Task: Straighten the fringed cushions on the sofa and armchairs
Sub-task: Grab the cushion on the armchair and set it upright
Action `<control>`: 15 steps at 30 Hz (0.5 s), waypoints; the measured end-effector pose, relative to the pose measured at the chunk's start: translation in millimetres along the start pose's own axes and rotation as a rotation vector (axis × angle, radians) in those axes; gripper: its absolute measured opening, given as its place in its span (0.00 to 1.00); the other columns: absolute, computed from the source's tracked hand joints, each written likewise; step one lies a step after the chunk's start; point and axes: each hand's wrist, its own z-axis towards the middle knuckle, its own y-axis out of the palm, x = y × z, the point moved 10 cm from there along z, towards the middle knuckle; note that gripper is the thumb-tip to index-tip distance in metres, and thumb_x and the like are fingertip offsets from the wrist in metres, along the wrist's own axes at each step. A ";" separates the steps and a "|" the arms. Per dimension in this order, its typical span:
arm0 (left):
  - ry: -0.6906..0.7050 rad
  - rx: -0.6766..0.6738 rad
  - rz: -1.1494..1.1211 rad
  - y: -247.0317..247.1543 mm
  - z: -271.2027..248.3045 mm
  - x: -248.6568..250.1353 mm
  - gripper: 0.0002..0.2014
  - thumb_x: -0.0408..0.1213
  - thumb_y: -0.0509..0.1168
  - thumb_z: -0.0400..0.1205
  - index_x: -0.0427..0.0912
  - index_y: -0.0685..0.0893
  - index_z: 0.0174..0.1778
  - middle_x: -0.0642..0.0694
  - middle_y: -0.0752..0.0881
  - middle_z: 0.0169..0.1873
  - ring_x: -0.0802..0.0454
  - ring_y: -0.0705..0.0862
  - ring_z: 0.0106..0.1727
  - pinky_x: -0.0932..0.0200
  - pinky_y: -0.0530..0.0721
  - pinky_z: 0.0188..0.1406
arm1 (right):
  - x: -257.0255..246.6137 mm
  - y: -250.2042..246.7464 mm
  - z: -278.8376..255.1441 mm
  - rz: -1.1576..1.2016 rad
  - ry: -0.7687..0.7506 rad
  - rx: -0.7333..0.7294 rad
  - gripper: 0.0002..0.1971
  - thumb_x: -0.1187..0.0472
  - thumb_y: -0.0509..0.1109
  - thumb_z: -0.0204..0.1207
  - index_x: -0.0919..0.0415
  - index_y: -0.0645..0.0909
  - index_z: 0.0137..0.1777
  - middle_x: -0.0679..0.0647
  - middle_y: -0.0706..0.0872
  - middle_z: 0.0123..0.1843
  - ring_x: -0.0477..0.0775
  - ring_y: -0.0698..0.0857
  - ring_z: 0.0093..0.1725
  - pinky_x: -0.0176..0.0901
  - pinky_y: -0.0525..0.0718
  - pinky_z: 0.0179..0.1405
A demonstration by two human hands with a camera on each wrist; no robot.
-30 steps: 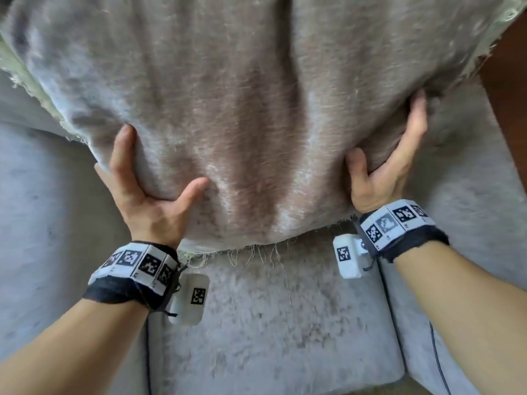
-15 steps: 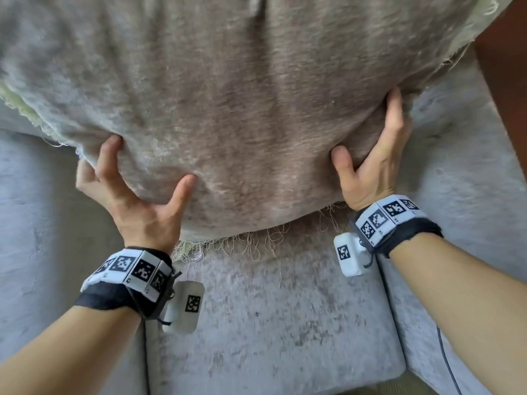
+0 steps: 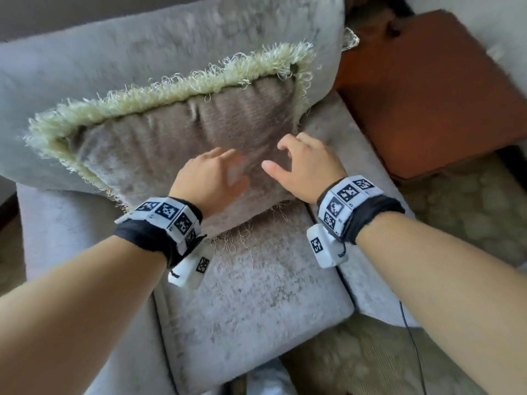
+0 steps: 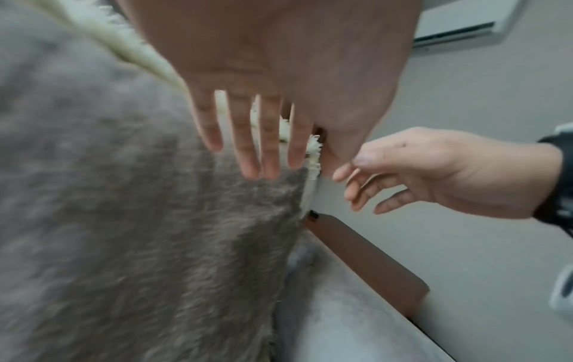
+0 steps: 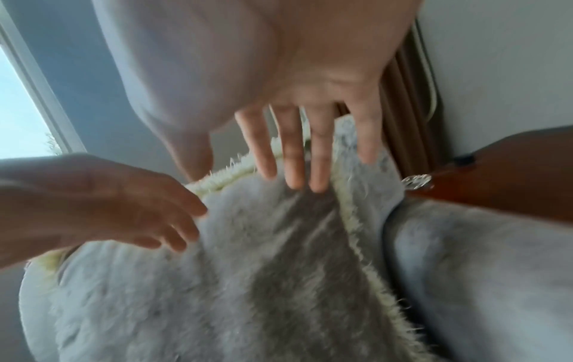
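A taupe cushion with a pale yellow fringe leans against the backrest of a grey armchair, slightly turned. My left hand hovers over the cushion's lower middle with straight, spread fingers. Close beside it, my right hand hangs over the cushion's lower right part, fingers relaxed and spread. Neither hand holds anything. The cushion fills the left wrist view, and in the right wrist view the cushion lies below the fingers. The frames are blurred, so I cannot tell whether the fingertips touch the fabric.
The armchair's grey backrest stands behind the cushion. A brown wooden side table sits to the right of the chair. Patterned carpet lies at the right and front. A thin cable runs down by the seat.
Both hands have let go of the cushion's lower edge and pulled back toward its middle. The cushion, held up close before, now rests against the backrest with its fringe in view.
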 end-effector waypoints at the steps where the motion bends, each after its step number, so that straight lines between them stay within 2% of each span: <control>1: 0.040 -0.102 0.045 0.9 -2.4 17.8 0.23 0.57 0.64 0.82 0.57 0.79 0.74 0.48 0.86 0.65 0.41 0.87 0.62 0.42 0.86 0.61 | 1.0 -7.4 -13.1 -0.032 0.019 -0.076 0.27 0.33 0.62 0.79 0.51 0.78 0.68 0.53 0.82 0.62 0.59 0.82 0.61 0.53 0.79 0.57; 4: 0.165 -0.293 0.076 -10.3 -22.1 71.4 0.25 0.62 0.62 0.80 0.62 0.78 0.73 0.54 0.88 0.64 0.47 0.88 0.61 0.45 0.87 0.62 | -0.5 -32.1 -58.2 -0.112 0.035 -0.233 0.28 0.32 0.63 0.78 0.49 0.76 0.71 0.53 0.82 0.63 0.60 0.82 0.63 0.52 0.78 0.53; 6: 0.247 -0.352 0.104 -23.0 -40.7 108.0 0.26 0.66 0.57 0.77 0.65 0.78 0.70 0.56 0.89 0.60 0.49 0.89 0.58 0.45 0.88 0.60 | -1.0 -59.4 -95.8 -0.159 0.057 -0.272 0.27 0.33 0.65 0.78 0.50 0.77 0.69 0.53 0.83 0.59 0.61 0.83 0.62 0.51 0.77 0.49; 8: 0.313 -0.394 0.170 -35.9 -60.6 143.5 0.24 0.66 0.56 0.77 0.69 0.77 0.69 0.58 0.89 0.60 0.50 0.89 0.57 0.44 0.88 0.59 | -1.1 -92.1 -136.5 -0.180 0.100 -0.285 0.26 0.34 0.66 0.78 0.52 0.79 0.66 0.54 0.84 0.57 0.63 0.84 0.60 0.52 0.80 0.49; 10: 0.379 -0.414 0.232 -52.5 -82.1 183.7 0.21 0.64 0.61 0.79 0.71 0.75 0.69 0.59 0.88 0.60 0.50 0.88 0.58 0.45 0.88 0.59 | 0.1 -126.1 -179.8 -0.200 0.150 -0.284 0.28 0.34 0.66 0.77 0.53 0.79 0.68 0.57 0.85 0.62 0.65 0.84 0.60 0.52 0.80 0.49; 12: 0.466 -0.430 0.286 -67.5 -102.9 231.7 0.22 0.61 0.64 0.81 0.69 0.74 0.73 0.59 0.88 0.61 0.50 0.87 0.61 0.45 0.86 0.63 | 6.7 -160.5 -221.8 -0.221 0.220 -0.248 0.29 0.33 0.65 0.76 0.50 0.77 0.70 0.57 0.84 0.65 0.65 0.84 0.59 0.52 0.79 0.47; 15: 0.614 -0.418 0.342 -83.1 -130.0 313.9 0.24 0.59 0.65 0.83 0.64 0.74 0.76 0.59 0.87 0.62 0.51 0.86 0.63 0.45 0.84 0.65 | 26.1 -207.8 -287.1 -0.222 0.313 -0.190 0.29 0.33 0.65 0.76 0.50 0.76 0.69 0.55 0.85 0.61 0.62 0.85 0.55 0.53 0.83 0.47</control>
